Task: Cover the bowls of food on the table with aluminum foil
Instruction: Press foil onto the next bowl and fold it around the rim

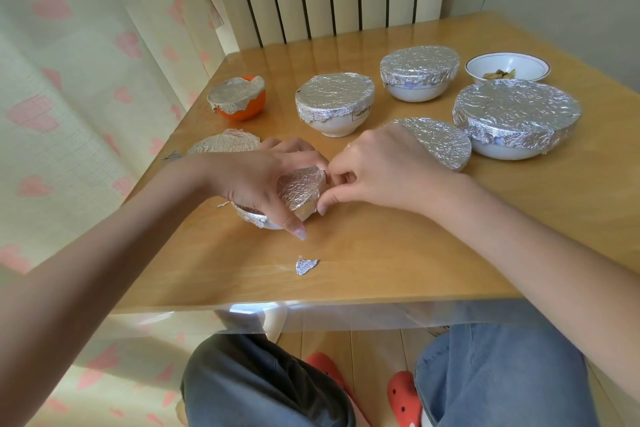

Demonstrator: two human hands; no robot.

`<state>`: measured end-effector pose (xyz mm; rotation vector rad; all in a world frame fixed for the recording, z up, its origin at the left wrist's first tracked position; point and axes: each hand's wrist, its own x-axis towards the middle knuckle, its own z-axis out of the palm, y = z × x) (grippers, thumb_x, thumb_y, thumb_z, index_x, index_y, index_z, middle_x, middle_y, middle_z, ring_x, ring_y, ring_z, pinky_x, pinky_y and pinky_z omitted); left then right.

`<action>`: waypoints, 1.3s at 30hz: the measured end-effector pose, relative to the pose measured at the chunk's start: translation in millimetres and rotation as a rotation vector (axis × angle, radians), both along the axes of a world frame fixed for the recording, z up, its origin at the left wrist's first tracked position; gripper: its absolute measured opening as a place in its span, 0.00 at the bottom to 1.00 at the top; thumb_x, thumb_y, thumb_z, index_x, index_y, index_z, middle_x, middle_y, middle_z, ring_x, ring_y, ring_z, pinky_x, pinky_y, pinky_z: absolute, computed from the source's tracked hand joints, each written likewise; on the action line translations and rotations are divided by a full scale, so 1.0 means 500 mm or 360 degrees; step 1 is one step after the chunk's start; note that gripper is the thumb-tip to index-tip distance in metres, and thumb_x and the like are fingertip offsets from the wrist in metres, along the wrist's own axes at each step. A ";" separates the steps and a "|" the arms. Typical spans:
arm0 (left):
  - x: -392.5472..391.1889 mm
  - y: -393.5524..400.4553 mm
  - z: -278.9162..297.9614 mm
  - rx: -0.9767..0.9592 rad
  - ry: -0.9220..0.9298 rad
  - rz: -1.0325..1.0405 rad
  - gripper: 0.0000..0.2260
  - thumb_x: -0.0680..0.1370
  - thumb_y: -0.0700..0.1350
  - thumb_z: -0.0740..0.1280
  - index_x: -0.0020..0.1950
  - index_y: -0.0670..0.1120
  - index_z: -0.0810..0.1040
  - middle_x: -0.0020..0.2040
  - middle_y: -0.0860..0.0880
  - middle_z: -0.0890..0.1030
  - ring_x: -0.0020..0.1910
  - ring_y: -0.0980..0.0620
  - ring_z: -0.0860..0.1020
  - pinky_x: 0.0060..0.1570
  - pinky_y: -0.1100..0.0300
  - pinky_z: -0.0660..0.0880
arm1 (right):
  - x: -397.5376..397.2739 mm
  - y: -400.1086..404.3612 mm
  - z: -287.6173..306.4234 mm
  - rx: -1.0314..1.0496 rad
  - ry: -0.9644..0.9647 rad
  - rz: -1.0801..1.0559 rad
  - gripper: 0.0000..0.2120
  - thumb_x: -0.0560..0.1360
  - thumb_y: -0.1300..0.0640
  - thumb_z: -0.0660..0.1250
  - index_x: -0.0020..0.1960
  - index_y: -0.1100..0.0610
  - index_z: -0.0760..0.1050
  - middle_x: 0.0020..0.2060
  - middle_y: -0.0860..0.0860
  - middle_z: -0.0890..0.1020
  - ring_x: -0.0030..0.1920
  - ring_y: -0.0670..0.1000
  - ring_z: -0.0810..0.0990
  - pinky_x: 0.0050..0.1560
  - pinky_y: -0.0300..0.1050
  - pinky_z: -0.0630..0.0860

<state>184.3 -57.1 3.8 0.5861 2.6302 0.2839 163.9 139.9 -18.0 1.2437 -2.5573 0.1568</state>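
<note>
Small bowl (273, 215) sits near the front-left of the desk (381, 253), its foil sheet (299, 189) half-moulded over the rim. Left hand (256, 180) wraps over the bowl's top and far side, fingers curled round it, thumb down the near wall; right hand (377, 170) pinches the foil edge just right of the left grip — both grips narrow, both on the work. Risks, as I read it: the foil is thin and already creased, so a hard pull at the pinch could tear it — a torn scrap (306, 266) lies just below the grips, another bit (223, 204) at the left wrist. The bowl looks tilted under the left hand; press further and it could tip or spill. Just behind the right hand sits a covered bowl (440, 142) — a knuckle could dent that foil. Well beyond, at the far right, one open bowl (507, 68) with food is not yet covered. Five more foil-capped bowls ring the grips, including an orange one (240, 100) far left.
</note>
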 end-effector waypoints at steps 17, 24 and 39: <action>0.024 0.067 0.009 -0.0317 -0.0088 0.0818 0.47 0.59 0.79 0.57 0.75 0.64 0.54 0.76 0.49 0.58 0.76 0.40 0.57 0.70 0.42 0.57 | 0.030 0.007 -0.024 -0.0060 0.0035 -0.0199 0.07 0.79 0.50 0.60 0.54 0.48 0.74 0.51 0.46 0.79 0.57 0.51 0.73 0.38 0.44 0.63; 0.013 0.003 0.069 -0.0465 -0.0207 0.0304 0.56 0.54 0.78 0.70 0.65 0.78 0.29 0.74 0.62 0.30 0.74 0.52 0.28 0.72 0.40 0.38 | 0.095 0.011 -0.045 -0.0574 -0.0489 -0.0277 0.11 0.74 0.47 0.68 0.54 0.50 0.74 0.40 0.42 0.69 0.44 0.48 0.73 0.40 0.42 0.66; 0.003 -0.010 -0.001 -0.0207 -0.0037 0.0104 0.43 0.55 0.56 0.75 0.62 0.73 0.54 0.62 0.64 0.58 0.65 0.56 0.57 0.65 0.46 0.69 | 0.092 -0.047 -0.093 -0.1622 -0.1644 -0.0445 0.23 0.74 0.70 0.62 0.67 0.58 0.73 0.55 0.47 0.80 0.53 0.42 0.79 0.61 0.37 0.72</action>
